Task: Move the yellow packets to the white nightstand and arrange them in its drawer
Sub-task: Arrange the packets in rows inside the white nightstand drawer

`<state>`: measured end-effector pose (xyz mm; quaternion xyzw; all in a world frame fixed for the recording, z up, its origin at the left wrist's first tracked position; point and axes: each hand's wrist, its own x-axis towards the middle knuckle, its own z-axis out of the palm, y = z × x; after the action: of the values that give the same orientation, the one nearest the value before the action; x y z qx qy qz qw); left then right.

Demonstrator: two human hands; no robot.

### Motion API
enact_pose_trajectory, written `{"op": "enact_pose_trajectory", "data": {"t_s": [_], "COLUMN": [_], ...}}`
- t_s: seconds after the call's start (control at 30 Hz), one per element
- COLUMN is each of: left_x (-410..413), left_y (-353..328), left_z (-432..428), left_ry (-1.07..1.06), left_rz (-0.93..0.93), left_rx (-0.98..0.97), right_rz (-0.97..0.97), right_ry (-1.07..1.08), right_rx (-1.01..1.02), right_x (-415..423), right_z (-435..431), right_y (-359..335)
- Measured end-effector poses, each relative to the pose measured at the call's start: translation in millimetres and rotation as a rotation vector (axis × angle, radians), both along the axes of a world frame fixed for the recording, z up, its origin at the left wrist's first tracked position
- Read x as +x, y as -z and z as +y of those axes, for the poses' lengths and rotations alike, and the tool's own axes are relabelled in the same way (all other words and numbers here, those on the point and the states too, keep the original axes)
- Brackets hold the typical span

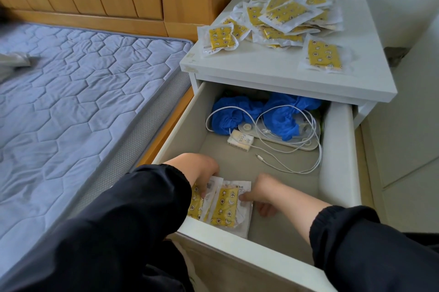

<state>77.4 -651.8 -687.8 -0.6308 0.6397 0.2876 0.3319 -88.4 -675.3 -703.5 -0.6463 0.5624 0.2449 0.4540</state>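
Note:
Both my hands are down in the open drawer (337,149) of the white nightstand (273,70). Yellow packets in clear wrap stand against the drawer's near left corner. My left hand (202,173) holds the left packet (196,203), fingers curled over its top edge. My right hand (261,193) pinches the right edge of the front packet (225,206), which leans upright against the others. A loose pile of several more yellow packets (285,18) lies on the nightstand top, with single packets at its left (219,38) and right (324,56).
The drawer's back holds blue crumpled covers (282,118), a white cable (297,161), a small white box (240,140) and a white flat device (306,142). A bed with a blue quilted mattress (71,101) lies to the left. White wall panels stand to the right.

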Motion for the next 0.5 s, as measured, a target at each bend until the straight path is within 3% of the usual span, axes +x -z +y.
{"op": "enact_pose_trajectory", "data": {"t_s": [0.1,0.33,0.4,0.5], "left_x": [-0.7,5.5,6.7,7.4], "left_y": [1.1,5.5,6.1,7.1], "left_z": [-0.5,-1.2,-1.3,-2.1], "left_ry": [0.009,-0.019,-0.032,-0.031], "left_rz": [-0.015,-0.030,-0.032,-0.042], "left_rx": [0.015,0.017,0.018,0.014], "right_rz": [-0.001,-0.263,-0.231,-0.032], "right_ry": [0.091,0.283,0.208,-0.050], "right_rx": [0.228,0.249,0.246,0.229], "right_x": [-4.0,0.8,2.1,3.5], "right_z": [8.0,20.1,19.9,12.0], "right_y": [11.3,32.3,28.4,14.9]}}
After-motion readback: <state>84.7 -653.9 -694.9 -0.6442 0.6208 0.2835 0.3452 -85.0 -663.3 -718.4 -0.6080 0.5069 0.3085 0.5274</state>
